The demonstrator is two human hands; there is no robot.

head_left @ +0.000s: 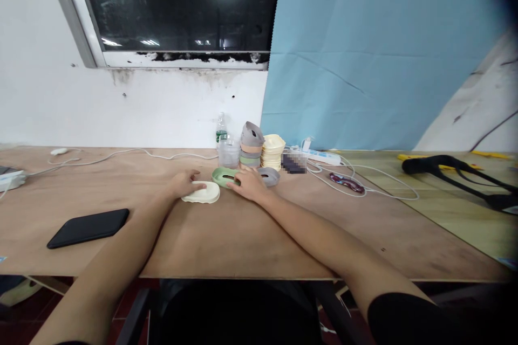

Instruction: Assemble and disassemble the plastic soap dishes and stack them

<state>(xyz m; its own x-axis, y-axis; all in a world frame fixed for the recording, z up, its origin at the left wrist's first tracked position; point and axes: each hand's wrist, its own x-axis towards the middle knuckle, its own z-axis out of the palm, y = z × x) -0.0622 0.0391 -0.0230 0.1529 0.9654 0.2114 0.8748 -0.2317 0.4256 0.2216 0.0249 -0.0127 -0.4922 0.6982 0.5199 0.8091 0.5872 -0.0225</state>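
My left hand (185, 183) rests at the left end of a cream oval plastic lid (208, 194) with a slot. Its thumb lies over the lid while the other fingers stay apart behind it. My right hand (250, 184) grips the right side of a green oval plastic piece (220, 174) with a dark slot, thumb in front and fingers over the top. Just beyond the right hand a grey oval piece (270, 174) lies on the table, partly hidden by that hand. The cream lid and the green piece sit close together.
Behind the hands stand a clear plastic container (229, 153), a bottle (220, 132), a stack of mostly grey pieces (251, 145) and a cream stack (272, 150). A power strip (321, 157) with cables lies right. A black phone-like slab (89, 227) is near the left forearm.
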